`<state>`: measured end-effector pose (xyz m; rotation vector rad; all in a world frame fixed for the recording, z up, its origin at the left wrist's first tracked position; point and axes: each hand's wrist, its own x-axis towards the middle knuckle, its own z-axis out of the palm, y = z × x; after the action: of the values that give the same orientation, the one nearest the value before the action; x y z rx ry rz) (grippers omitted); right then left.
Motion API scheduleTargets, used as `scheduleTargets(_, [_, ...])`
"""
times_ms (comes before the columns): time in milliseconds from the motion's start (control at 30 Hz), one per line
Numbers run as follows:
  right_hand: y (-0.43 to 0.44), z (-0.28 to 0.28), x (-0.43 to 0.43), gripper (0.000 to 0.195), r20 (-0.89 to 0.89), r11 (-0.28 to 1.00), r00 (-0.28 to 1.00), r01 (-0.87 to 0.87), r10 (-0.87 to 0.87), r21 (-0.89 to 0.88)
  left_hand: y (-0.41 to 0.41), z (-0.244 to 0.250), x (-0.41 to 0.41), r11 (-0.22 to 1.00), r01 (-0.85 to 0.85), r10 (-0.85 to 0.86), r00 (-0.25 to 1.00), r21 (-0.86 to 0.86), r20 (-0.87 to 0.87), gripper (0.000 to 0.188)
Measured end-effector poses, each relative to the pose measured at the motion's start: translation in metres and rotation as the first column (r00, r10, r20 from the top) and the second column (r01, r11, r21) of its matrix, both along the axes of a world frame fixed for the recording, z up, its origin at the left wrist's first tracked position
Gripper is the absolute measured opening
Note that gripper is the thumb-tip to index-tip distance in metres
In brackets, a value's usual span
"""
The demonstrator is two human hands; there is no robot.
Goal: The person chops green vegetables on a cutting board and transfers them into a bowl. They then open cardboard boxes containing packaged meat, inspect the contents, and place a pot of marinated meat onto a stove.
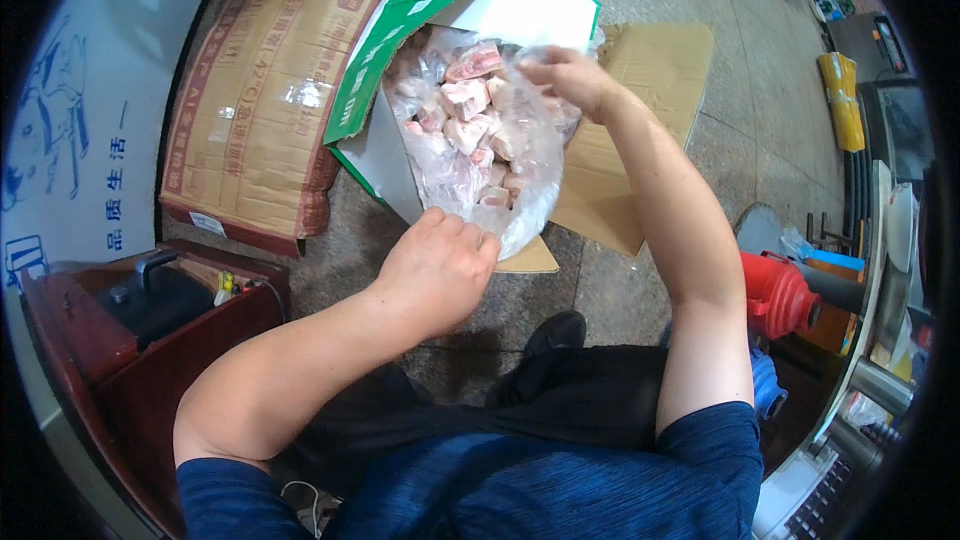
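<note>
A clear plastic bag point(536, 157) lies spread in an opened green and white carton point(382, 82). Pale pink chunks of raw meat point(466, 99) fill the bag, several showing on top. My left hand point(442, 266) is closed on the bag's near edge, just below the meat. At the bag's far right side is my right hand point(570, 79), blurred, its fingers bent over the plastic; whether it grips the bag cannot be told. Brown cardboard flaps point(652, 82) stick out to the right, under the right forearm.
A large taped brown carton point(277, 97) lies on the stone-tiled floor at the left. Nearer, a dark red wooden cabinet point(150, 390) stands. On the right are a red plastic thermos-like vessel point(780, 295), a blue one point(766, 384) and a yellow bundle point(841, 101).
</note>
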<state>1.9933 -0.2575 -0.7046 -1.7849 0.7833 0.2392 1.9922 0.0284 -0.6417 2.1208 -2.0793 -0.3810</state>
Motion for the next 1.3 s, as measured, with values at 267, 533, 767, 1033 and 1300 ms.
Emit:
scheduleTargets(267, [0.031, -0.059, -0.023, 0.069, -0.548, 0.531, 0.652, -0.753, 0.525, -0.388, -0.005, 0.003, 0.001, 0.996, 0.000, 0.002, 0.999, -0.085, 0.032, 0.044])
scheduleTargets(533, [0.029, -0.032, -0.010, 0.065, -0.373, 0.594, 0.858, -0.514, 0.353, -0.619, -0.003, 0.006, -0.002, 0.999, -0.036, 0.036, 0.999, 0.023, -0.018, 0.046])
scheduleTargets(767, [0.030, -0.037, -0.001, 0.068, 0.139, 0.368, 0.988, 0.106, 0.065, -0.924, -0.009, 0.011, -0.001, 0.998, -0.027, 0.026, 0.999, 0.055, 0.029, 0.042])
scheduleTargets(1033, [0.038, -0.061, 0.010, 0.042, -0.401, 0.664, 0.878, -0.466, 0.263, -0.585, -0.009, 0.008, -0.003, 0.999, -0.040, 0.040, 0.996, 0.006, 0.085, 0.043])
scheduleTargets(1300, [0.034, -0.038, 0.028, 0.021, 0.139, 0.533, 0.939, -0.055, 0.316, -0.844, -0.014, 0.008, 0.005, 0.995, -0.028, 0.031, 0.999, -0.092, 0.029, 0.056])
